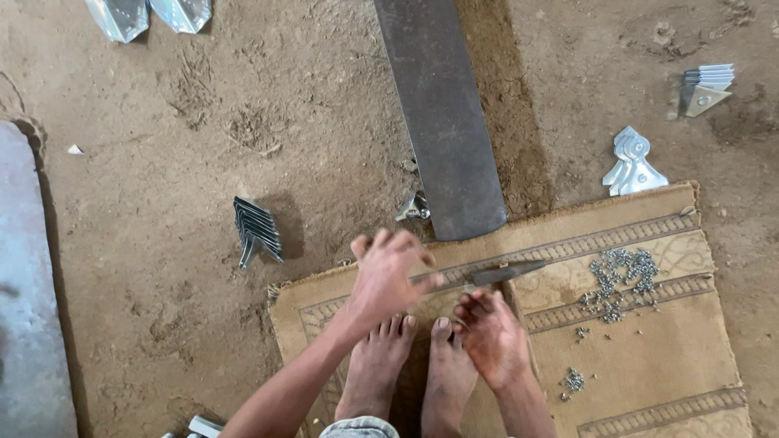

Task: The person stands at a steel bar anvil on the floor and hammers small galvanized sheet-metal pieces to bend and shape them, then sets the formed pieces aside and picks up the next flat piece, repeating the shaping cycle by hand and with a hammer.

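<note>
My left hand (pixel 389 276) hovers blurred over the near edge of a tan patterned mat (pixel 649 349), with its fingers bent. Its thumb side lies by the thin handle of a dark hammer-like tool (pixel 507 272) that rests on the mat; whether it grips the handle is unclear. My right hand (pixel 491 332) is lower, its fingertips bunched together just above my right foot's big toe (pixel 442 328). Nothing shows between those fingers. Both bare feet rest on the mat between my hands.
A long dark metal blade (pixel 442 113) runs from the top down to the mat. Small silvery fasteners (pixel 621 280) are heaped on the mat's right. Stacked metal brackets (pixel 256 231) stand left on the dirt. Shiny brackets (pixel 633 162) lie right. A grey slab (pixel 24 284) lines the left edge.
</note>
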`<state>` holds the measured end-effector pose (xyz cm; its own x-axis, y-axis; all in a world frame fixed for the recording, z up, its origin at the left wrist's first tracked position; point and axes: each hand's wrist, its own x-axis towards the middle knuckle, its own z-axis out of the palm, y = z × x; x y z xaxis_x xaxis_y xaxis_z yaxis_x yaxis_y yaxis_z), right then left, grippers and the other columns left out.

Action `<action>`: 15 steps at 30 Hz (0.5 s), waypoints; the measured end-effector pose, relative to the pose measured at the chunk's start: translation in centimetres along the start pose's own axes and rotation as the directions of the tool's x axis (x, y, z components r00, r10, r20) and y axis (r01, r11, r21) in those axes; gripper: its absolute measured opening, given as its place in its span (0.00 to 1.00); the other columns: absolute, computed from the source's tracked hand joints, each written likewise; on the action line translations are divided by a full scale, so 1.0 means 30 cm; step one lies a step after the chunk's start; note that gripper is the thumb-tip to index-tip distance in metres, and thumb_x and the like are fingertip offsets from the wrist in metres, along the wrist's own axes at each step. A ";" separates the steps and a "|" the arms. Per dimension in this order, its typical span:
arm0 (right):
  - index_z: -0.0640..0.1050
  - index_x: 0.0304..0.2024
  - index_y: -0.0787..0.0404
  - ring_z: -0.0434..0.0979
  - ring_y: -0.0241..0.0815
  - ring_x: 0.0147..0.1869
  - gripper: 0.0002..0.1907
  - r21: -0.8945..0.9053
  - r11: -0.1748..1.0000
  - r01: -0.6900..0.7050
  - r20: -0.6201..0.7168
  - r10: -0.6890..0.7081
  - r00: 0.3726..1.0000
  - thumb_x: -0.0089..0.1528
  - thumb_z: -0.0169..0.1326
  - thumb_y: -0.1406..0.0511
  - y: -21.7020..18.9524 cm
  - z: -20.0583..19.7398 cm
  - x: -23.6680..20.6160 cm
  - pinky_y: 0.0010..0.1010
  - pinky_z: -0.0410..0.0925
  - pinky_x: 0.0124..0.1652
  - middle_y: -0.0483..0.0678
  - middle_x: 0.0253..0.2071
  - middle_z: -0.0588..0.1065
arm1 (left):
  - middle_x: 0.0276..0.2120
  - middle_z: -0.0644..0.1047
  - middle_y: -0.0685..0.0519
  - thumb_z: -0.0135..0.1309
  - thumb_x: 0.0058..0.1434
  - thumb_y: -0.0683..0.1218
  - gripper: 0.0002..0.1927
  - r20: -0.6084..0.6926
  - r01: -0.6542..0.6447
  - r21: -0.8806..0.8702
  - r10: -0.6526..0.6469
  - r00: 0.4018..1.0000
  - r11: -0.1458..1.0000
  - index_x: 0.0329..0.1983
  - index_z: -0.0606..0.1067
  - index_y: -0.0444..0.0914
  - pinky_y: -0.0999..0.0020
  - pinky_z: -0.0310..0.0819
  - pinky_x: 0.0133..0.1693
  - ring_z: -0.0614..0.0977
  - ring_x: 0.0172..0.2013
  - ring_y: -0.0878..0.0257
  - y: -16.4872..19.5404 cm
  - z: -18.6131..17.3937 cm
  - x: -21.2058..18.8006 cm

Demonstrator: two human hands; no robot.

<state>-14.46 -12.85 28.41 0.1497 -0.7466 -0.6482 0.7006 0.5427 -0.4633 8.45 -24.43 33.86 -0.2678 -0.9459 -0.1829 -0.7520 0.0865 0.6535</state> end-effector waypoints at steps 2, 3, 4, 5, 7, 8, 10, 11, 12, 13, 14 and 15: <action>0.72 0.48 0.62 0.75 0.44 0.36 0.12 0.023 0.993 -0.118 0.175 0.112 0.978 0.76 0.47 0.60 0.032 0.018 -0.016 0.35 0.69 0.35 0.50 0.38 0.76 | 0.48 0.80 0.65 0.62 0.63 0.60 0.10 -0.291 0.097 -0.118 -0.128 0.948 0.988 0.41 0.84 0.53 0.55 0.51 0.64 0.75 0.54 0.66 -0.042 0.047 0.026; 0.73 0.48 0.62 0.73 0.45 0.32 0.10 -0.165 0.964 -0.209 0.121 0.231 0.965 0.73 0.49 0.61 0.049 0.022 -0.039 0.36 0.67 0.31 0.51 0.34 0.76 | 0.49 0.79 0.62 0.63 0.62 0.59 0.14 -0.380 0.073 -0.075 -0.096 0.920 0.995 0.45 0.83 0.49 0.53 0.50 0.62 0.74 0.54 0.62 -0.081 0.060 0.046; 0.73 0.47 0.62 0.72 0.47 0.27 0.09 -0.349 0.889 -0.296 0.049 0.333 0.942 0.71 0.50 0.63 0.058 0.022 -0.056 0.37 0.65 0.26 0.52 0.30 0.76 | 0.49 0.77 0.58 0.64 0.60 0.58 0.18 -0.475 0.050 -0.033 -0.060 0.878 0.998 0.49 0.83 0.46 0.51 0.49 0.61 0.73 0.55 0.58 -0.120 0.071 0.072; 0.75 0.46 0.62 0.74 0.45 0.31 0.09 -0.640 0.764 -0.081 0.138 0.218 0.966 0.70 0.50 0.63 0.064 0.022 -0.073 0.36 0.67 0.32 0.51 0.31 0.76 | 0.50 0.75 0.54 0.65 0.59 0.58 0.23 -0.564 0.032 0.006 -0.023 0.825 0.999 0.53 0.82 0.42 0.48 0.48 0.59 0.71 0.55 0.55 -0.157 0.078 0.102; 0.77 0.43 0.62 0.79 0.43 0.39 0.09 -0.914 0.244 0.324 0.359 0.117 0.926 0.70 0.49 0.63 0.056 0.021 -0.094 0.35 0.71 0.44 0.50 0.33 0.77 | 0.54 0.75 0.54 0.65 0.60 0.56 0.22 -0.571 -0.032 0.141 0.108 0.814 0.990 0.53 0.82 0.40 0.47 0.47 0.62 0.70 0.60 0.53 -0.199 0.111 0.139; 0.78 0.44 0.62 0.79 0.42 0.39 0.09 -0.930 0.175 0.323 0.327 -0.009 0.945 0.68 0.51 0.63 0.043 0.023 -0.089 0.35 0.72 0.42 0.50 0.34 0.78 | 0.56 0.75 0.54 0.65 0.60 0.55 0.22 -0.571 -0.065 0.208 0.175 0.802 0.976 0.53 0.83 0.39 0.46 0.47 0.63 0.70 0.62 0.52 -0.215 0.120 0.160; 0.79 0.45 0.62 0.80 0.40 0.37 0.10 -0.955 0.037 0.293 0.274 -0.257 0.927 0.63 0.54 0.64 0.001 0.028 -0.054 0.34 0.73 0.39 0.49 0.37 0.80 | 0.56 0.75 0.53 0.65 0.60 0.54 0.14 -0.549 -0.055 0.228 0.176 0.817 0.972 0.46 0.83 0.43 0.44 0.46 0.63 0.69 0.62 0.53 -0.231 0.141 0.182; 0.79 0.44 0.61 0.80 0.41 0.37 0.09 -0.957 0.029 0.289 0.261 -0.347 0.901 0.64 0.53 0.64 -0.033 0.027 -0.024 0.34 0.72 0.38 0.49 0.37 0.80 | 0.56 0.75 0.53 0.66 0.60 0.53 0.11 -0.543 -0.053 0.245 0.182 0.819 0.968 0.42 0.83 0.45 0.43 0.46 0.62 0.69 0.63 0.53 -0.234 0.153 0.188; 0.78 0.43 0.61 0.79 0.42 0.37 0.08 -0.957 0.027 0.288 0.247 -0.439 0.864 0.66 0.53 0.64 -0.065 0.025 0.013 0.34 0.72 0.38 0.49 0.37 0.79 | 0.56 0.75 0.53 0.66 0.59 0.53 0.13 -0.539 -0.076 0.251 0.204 0.817 0.965 0.43 0.83 0.44 0.43 0.46 0.62 0.69 0.62 0.53 -0.240 0.159 0.188; 0.79 0.44 0.60 0.79 0.45 0.38 0.09 -0.978 0.014 0.209 0.177 -0.479 0.860 0.65 0.53 0.64 -0.094 0.016 0.037 0.36 0.72 0.38 0.49 0.37 0.79 | 0.56 0.75 0.52 0.66 0.58 0.54 0.15 -0.535 -0.093 0.251 0.219 0.816 0.963 0.44 0.83 0.43 0.43 0.46 0.62 0.69 0.62 0.52 -0.247 0.164 0.181; 0.79 0.44 0.59 0.78 0.47 0.38 0.09 -0.991 0.001 0.132 0.112 -0.519 0.847 0.64 0.53 0.63 -0.123 0.004 0.069 0.37 0.72 0.38 0.49 0.38 0.79 | 0.55 0.76 0.52 0.66 0.56 0.54 0.17 -0.536 -0.110 0.252 0.234 0.811 0.961 0.45 0.83 0.42 0.42 0.46 0.62 0.69 0.62 0.52 -0.253 0.168 0.178; 0.79 0.44 0.59 0.77 0.51 0.43 0.08 -0.966 -0.207 0.152 0.251 -0.636 0.730 0.65 0.53 0.64 -0.165 -0.020 0.105 0.40 0.69 0.44 0.51 0.40 0.78 | 0.55 0.76 0.53 0.66 0.57 0.53 0.14 -0.557 -0.107 0.261 0.240 0.795 0.959 0.44 0.84 0.44 0.44 0.46 0.63 0.70 0.62 0.52 -0.266 0.167 0.173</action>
<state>-17.87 -17.65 28.28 -0.1610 -0.9866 -0.0271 -0.7967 0.1461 -0.5864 10.03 -28.48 24.03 -0.0579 -0.9054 0.4207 -0.8499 0.2657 0.4549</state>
